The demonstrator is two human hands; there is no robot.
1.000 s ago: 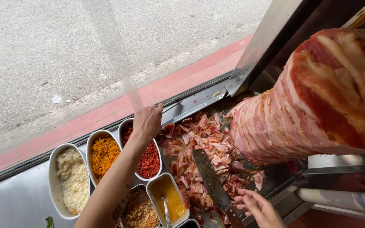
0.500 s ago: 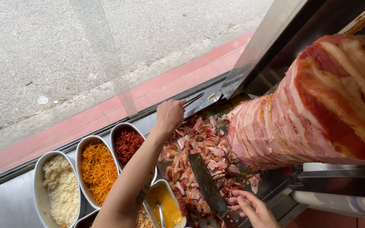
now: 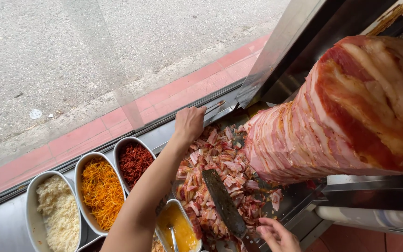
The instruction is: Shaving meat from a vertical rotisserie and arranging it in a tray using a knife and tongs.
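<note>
A long dark knife (image 3: 224,204) lies flat on the heap of chopped reddish meat (image 3: 215,163), its handle end at the right fingers (image 3: 270,228); left fingers (image 3: 197,112) clench beyond the heap.

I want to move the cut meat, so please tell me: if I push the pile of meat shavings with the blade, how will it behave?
The meat shavings are thin, loose strips, so they would probably slide and scatter rather than move as one lump. They look glossy, likely greasy and slippery on the metal tray. Each piece seems light and floppy, and some may cling to the long blade by the right hand.
</note>
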